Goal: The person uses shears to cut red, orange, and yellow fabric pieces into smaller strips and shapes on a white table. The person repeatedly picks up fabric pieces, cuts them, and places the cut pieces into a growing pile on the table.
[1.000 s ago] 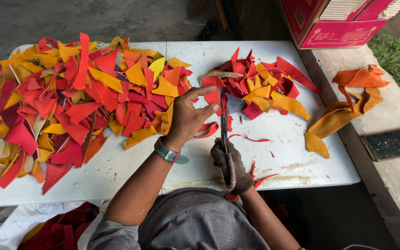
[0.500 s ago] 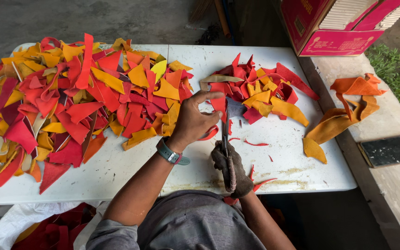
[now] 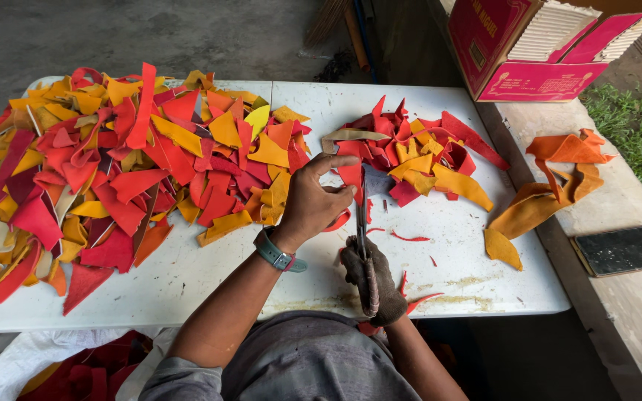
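At centre frame the left hand (image 3: 313, 200) pinches a red leather scrap (image 3: 351, 177) just above the scissors (image 3: 362, 223), whose long axis runs up the frame. The gloved right hand (image 3: 371, 278) (lower centre) closes its grip on the handles; the blades look nearly closed at the scrap's lower edge, over the white worktop (image 3: 469, 252).

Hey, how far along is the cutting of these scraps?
Done: a small pile lies beyond the scissors. In hand: the left hand holds a red piece at the blades, the gloved right hand works them. Left: the big pile, most of it.
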